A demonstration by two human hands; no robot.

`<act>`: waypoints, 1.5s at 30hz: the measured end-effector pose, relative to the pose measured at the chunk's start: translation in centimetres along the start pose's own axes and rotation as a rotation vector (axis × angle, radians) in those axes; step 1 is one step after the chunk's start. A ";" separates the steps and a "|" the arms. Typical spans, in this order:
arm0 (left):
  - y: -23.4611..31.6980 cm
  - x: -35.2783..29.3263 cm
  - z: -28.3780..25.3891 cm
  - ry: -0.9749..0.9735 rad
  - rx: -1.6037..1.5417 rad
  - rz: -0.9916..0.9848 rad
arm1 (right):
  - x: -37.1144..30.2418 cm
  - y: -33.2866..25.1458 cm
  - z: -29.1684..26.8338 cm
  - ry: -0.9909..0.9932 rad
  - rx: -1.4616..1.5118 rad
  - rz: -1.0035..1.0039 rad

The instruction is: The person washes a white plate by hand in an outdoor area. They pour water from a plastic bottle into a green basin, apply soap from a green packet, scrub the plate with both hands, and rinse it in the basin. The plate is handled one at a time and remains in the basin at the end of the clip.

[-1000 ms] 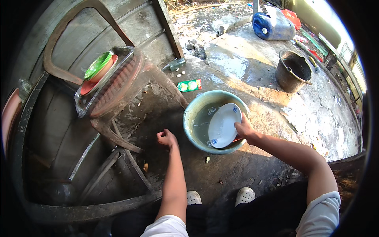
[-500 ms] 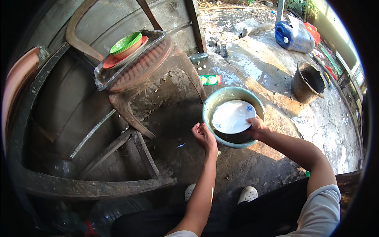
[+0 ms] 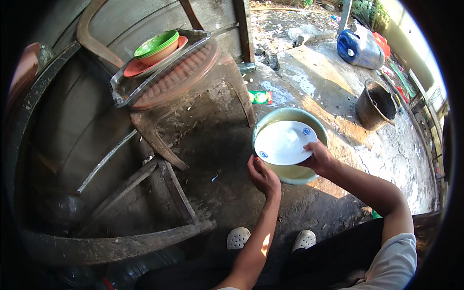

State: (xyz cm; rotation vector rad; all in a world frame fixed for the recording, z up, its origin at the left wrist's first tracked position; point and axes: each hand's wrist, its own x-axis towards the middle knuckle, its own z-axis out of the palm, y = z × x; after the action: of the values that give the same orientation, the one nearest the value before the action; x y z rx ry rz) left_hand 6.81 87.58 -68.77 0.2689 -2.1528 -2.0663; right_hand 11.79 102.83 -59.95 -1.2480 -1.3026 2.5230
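Note:
A white shallow plate point(image 3: 285, 142) with small blue marks on its rim is tilted above the basin, its face toward me. My right hand point(image 3: 319, 157) grips its right edge, thumb on the upper face and fingers beneath. Under the plate stands a round pale blue-green basin point(image 3: 313, 116) with cloudy liquid in it. Beside the basin's left rim, my left hand point(image 3: 266, 178) is loosely curled near the plate's lower left edge. Its fingers are slightly apart, with nothing visible in them; whether they touch the plate is unclear.
A worn chair point(image 3: 193, 92) at the left bears a clear tray point(image 3: 118, 92) with green bowls point(image 3: 157, 43) and a red dish point(image 3: 133, 70). A dark bucket point(image 3: 374, 106) and a blue jerrycan point(image 3: 360, 50) are at the right. A green packet point(image 3: 260, 97) lies beyond the basin.
The plate has risen out of the basin toward me and shifted slightly left, uncovering the liquid below. My left hand has moved right, closer to the plate's edge.

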 end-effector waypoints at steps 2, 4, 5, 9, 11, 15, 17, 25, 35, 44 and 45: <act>1.1 1.7 0.6 0.078 0.049 0.110 | 0.4 -2.4 3.1 -0.030 -0.074 -0.019; 3.0 3.5 1.9 0.044 -0.221 -0.068 | 1.9 -4.7 7.4 -0.085 -0.206 -0.033; 4.1 4.4 2.8 0.024 -0.360 -0.145 | 2.9 -5.6 9.8 -0.125 -0.300 -0.050; 7.2 10.3 2.2 -0.056 -0.514 -0.380 | 5.8 -5.1 17.6 -0.100 -0.342 -0.186; 7.4 12.3 0.8 -0.180 -0.443 -0.486 | 6.4 -4.3 18.1 -0.013 -0.292 -0.145; 6.4 10.7 0.2 -0.302 -0.380 -0.519 | 5.5 -3.4 13.6 -0.079 -0.234 -0.145; 5.9 8.1 0.6 -0.350 -0.467 -0.504 | 4.6 -3.9 10.6 -0.083 -0.227 -0.102; 2.8 3.5 3.2 -0.558 -0.455 -0.546 | 1.4 -4.2 -0.2 0.173 -0.345 -0.288; 0.8 1.7 6.1 -0.828 0.782 0.275 | 9.4 2.2 -6.4 0.452 -0.662 -0.245; -3.5 1.0 8.3 -1.772 0.521 0.407 | 14.3 5.9 -6.3 0.558 -0.622 -0.136; -3.6 1.4 8.3 -1.678 0.646 0.295 | 14.6 5.8 -6.5 0.486 -0.586 -0.122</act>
State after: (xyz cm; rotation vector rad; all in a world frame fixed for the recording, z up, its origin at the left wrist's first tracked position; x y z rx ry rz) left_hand 3.69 95.19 -72.74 -2.2693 -3.0562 -1.2138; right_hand 8.12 108.85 -75.38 -1.6620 -1.9490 1.6343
